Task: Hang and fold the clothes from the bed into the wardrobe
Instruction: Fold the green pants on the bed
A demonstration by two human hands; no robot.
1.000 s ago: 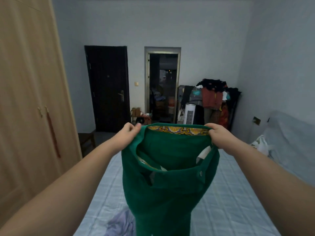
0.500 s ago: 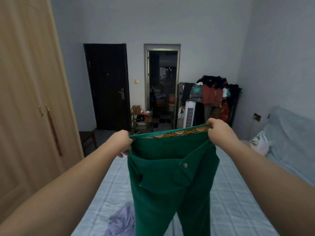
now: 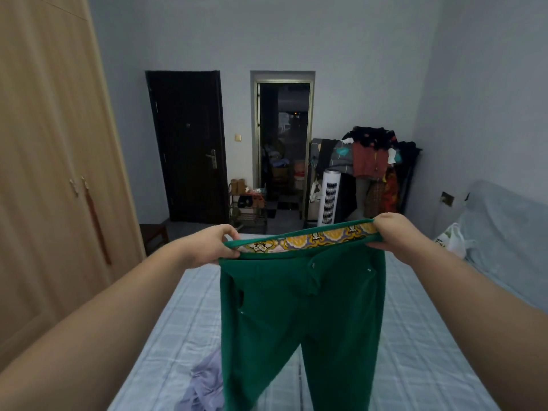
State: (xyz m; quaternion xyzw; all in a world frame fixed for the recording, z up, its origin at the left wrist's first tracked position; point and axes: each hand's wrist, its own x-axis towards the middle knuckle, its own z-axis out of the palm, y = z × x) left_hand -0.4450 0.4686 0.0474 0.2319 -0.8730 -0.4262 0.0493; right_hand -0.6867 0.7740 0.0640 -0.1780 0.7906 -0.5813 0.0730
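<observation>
Aloft: two hands [image 3: 207, 247] [image 3: 396, 237], one green trousers [image 3: 302, 310].

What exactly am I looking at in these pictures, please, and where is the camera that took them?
There is no machine here. A person wears a wide-angle camera on the head, so you look forward and down along both forearms. The left hand and the right hand each grip one end of the waistband of the green trousers, holding them up so the legs hang over the bed. A crumpled lilac garment lies on the bed below. The wooden wardrobe stands at the left, its doors shut.
</observation>
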